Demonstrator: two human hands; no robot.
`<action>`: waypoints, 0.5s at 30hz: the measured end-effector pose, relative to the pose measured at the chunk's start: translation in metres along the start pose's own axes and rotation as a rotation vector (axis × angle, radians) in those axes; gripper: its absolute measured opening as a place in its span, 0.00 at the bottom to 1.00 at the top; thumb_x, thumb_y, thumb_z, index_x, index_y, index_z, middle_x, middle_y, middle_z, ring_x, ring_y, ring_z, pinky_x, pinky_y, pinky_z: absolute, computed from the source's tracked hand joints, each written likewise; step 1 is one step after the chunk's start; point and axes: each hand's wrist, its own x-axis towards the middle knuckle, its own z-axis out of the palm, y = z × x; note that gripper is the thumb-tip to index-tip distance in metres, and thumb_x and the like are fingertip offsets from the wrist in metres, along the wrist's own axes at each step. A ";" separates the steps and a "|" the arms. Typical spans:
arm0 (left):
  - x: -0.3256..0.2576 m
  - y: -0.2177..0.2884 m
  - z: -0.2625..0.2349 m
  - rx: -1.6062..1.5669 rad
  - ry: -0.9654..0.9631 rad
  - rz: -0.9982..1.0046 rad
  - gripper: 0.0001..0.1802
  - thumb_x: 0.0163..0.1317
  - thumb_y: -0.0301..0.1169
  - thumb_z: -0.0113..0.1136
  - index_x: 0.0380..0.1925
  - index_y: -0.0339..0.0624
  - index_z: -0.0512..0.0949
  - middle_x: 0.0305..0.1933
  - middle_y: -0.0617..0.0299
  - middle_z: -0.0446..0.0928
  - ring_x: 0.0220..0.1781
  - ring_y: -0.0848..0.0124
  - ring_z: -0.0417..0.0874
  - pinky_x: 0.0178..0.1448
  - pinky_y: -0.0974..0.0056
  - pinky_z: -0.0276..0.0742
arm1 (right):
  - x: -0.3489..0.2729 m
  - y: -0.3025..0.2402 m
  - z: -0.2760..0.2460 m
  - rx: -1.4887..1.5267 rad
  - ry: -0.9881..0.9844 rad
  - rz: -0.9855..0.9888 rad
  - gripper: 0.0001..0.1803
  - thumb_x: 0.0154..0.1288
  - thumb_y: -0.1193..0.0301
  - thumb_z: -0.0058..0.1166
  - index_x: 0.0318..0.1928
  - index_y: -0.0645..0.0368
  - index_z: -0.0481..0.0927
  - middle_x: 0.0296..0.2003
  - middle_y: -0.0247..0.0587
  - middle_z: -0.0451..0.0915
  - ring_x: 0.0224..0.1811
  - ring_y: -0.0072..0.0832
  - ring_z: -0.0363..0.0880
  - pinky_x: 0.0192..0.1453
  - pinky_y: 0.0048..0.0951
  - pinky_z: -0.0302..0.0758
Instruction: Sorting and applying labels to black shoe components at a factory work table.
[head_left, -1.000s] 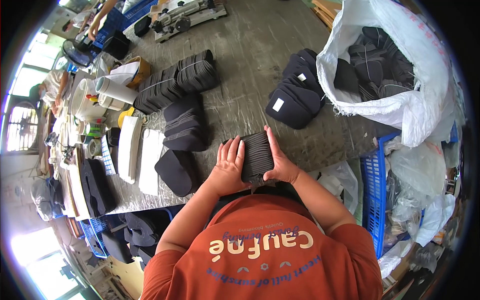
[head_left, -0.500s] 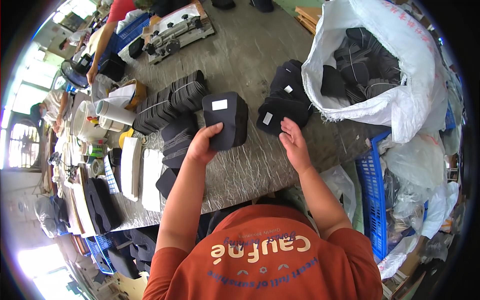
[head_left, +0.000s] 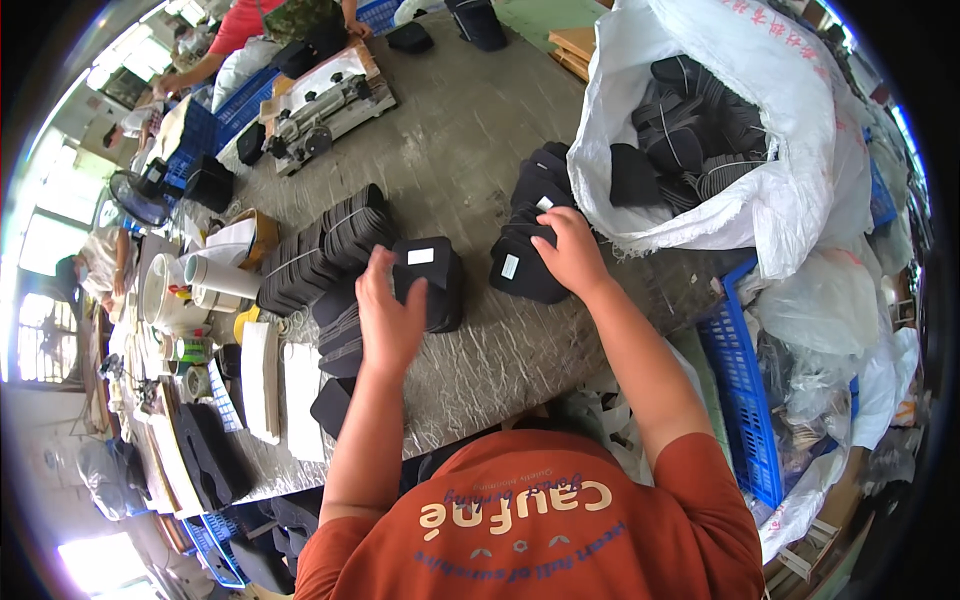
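Sitting on the grey table (head_left: pixel 470 110), a labelled stack of black pads (head_left: pixel 437 285) lies just beside the empty, spread left hand (head_left: pixel 392 325), while the right hand (head_left: pixel 576 258) curls over a second black pile (head_left: pixel 530 280), whether gripping I cannot tell.

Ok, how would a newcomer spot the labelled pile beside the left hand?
Find the big grey table, then the left hand over it. Just right of that hand sits a black pile with a white label on top, squared up neatly, unlike the spread-out labelled pile by the right hand.
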 end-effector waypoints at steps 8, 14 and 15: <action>-0.077 0.038 0.101 -1.096 -0.808 -1.087 0.29 0.65 0.37 0.57 0.55 0.22 0.65 0.50 0.46 0.75 0.49 0.63 0.79 0.53 0.61 0.76 | 0.054 0.027 0.022 -0.534 -0.226 0.307 0.44 0.53 0.42 0.58 0.59 0.64 0.67 0.51 0.57 0.72 0.57 0.52 0.67 0.62 0.48 0.64; -0.068 0.022 0.136 -1.193 -0.659 -1.266 0.23 0.62 0.38 0.62 0.45 0.28 0.69 0.39 0.54 0.76 0.42 0.67 0.80 0.45 0.60 0.77 | 0.027 -0.007 0.003 0.014 -0.597 0.383 0.60 0.37 0.48 0.74 0.69 0.54 0.55 0.58 0.64 0.63 0.62 0.57 0.64 0.65 0.45 0.63; -0.067 0.023 0.138 -1.046 -0.696 -1.197 0.24 0.61 0.37 0.63 0.46 0.28 0.68 0.38 0.54 0.76 0.42 0.67 0.80 0.44 0.59 0.77 | 0.019 -0.013 -0.005 -0.015 -0.634 0.450 0.66 0.33 0.55 0.78 0.71 0.49 0.48 0.59 0.64 0.61 0.64 0.56 0.62 0.67 0.44 0.62</action>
